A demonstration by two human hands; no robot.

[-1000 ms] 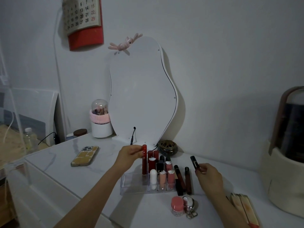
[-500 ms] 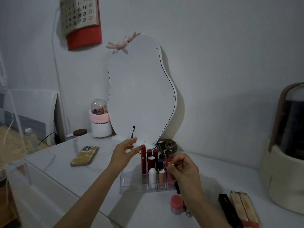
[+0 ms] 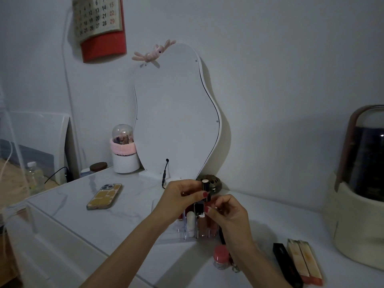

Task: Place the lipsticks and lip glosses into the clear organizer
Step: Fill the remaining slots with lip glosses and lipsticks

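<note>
Both hands are now meeting over the clear organizer (image 3: 187,231), a dark lipstick (image 3: 205,191) passing between them on its way to a slot.

A second ago the right hand (image 3: 228,215) was lifting this tube off the worktop (image 3: 128,217) while the left hand (image 3: 180,196) was seating a red one; the left fingers (image 3: 204,193) are now pinching the dark lipstick upright just above the filled rows; the right fingers (image 3: 207,209) are curling close beneath it, contact unclear; three boxed sticks (image 3: 299,262) are waiting to the right.

wall calendar (image 3: 99,19), dates 6 to 29
</note>
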